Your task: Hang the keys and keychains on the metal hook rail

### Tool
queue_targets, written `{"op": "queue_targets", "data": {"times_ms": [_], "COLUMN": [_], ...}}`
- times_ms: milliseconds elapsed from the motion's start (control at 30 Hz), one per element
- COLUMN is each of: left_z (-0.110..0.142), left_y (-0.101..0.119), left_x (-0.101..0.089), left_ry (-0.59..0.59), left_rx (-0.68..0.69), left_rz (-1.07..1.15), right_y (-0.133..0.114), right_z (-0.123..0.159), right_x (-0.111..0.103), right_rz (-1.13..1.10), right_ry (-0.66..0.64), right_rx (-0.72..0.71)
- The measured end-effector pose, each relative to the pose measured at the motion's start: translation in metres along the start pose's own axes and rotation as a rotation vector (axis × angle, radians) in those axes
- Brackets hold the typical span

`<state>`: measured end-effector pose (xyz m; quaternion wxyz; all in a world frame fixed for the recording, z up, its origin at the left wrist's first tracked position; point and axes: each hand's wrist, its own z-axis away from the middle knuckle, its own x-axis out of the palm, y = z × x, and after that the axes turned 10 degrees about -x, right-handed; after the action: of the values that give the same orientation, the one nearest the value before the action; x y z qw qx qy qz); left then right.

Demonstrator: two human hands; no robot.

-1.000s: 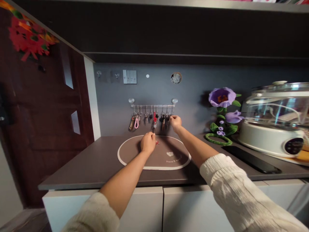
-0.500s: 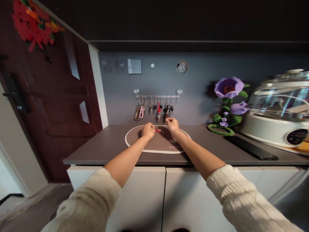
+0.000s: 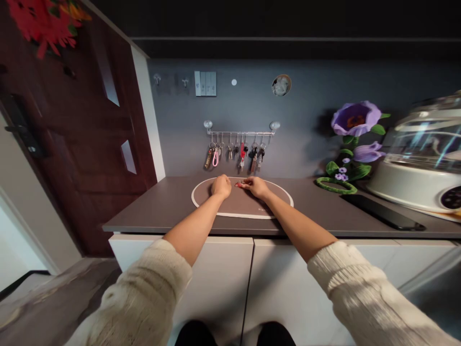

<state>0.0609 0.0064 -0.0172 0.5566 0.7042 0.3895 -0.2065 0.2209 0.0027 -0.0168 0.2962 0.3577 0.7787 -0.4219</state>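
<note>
Red object (image 3: 238,184) at right fingers (image 3: 248,181)

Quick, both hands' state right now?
Left hand: curled closed; any contents hidden.
Right hand: fingertips at the small red item; cannot tell whether gripped.

Hook rail (image 3: 241,133) glossy; mat (image 3: 239,204) smooth, matt; sleeves (image 3: 345,274) rough knit; phone (image 3: 383,211) glossy.

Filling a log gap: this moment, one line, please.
left hand: curled over mat | right hand: at red item | keys: hanging from rail
</note>
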Motion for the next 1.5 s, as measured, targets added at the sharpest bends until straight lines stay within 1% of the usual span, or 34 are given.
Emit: {"op": "queue_targets", "data": {"times_ms": [100,167,333,467,600,900,1033,1233,1367,1500], "left_z": [0.0002,-0.0002,-0.0007,0.0,0.0018,0.0004,-0.0003,0.0021,0.0019,0.0014], "left_y": [-0.0003,-0.0004,0.0003,0.0014,0.0027,0.0015,0.0018,0.0037,0.0038,0.0042], "left_x": [-0.0002,0.0,-0.0006,-0.0017,-0.0028,0.0,0.0008,-0.0006,0.0,0.0001], "left_ry": [-0.01,-0.022,-0.048,-0.058,-0.049,-0.045,-0.058,-0.065,-0.067,-0.031], "left_rx": [-0.006,-0.006,-0.013,-0.008,0.005,0.053,0.087,0.126,0.146,0.171], "left_rz": [-0.014,-0.021,-0.04,-0.043,-0.032,-0.006,0.021,0.084,0.122,0.13], "right_y": [0.0002,-0.0006,-0.003,-0.003,-0.0014,-0.004,-0.0025,-0.0059,-0.0082,-0.0061], "right_z": [-0.0011,-0.0019,-0.0034,-0.003,-0.0028,-0.0006,-0.0006,-0.0009,-0.001,-0.0025], "right_x": [-0.0004,-0.0009,-0.0027,-0.0042,-0.0042,-0.0063,-0.0056,-0.007,-0.0073,-0.0053], "right_rz": [0.058,0.084,0.186,0.238,0.241,0.279,0.243,0.097,0.011,-0.088], "right_ry": [-0.082,-0.113,-0.127,-0.148,-0.13,-0.028,0.017,0.062,0.092,0.126], "right_rx": [-0.08,-0.115,-0.117,-0.181,-0.214,-0.138,-0.112,-0.081,-0.091,-0.115]}}
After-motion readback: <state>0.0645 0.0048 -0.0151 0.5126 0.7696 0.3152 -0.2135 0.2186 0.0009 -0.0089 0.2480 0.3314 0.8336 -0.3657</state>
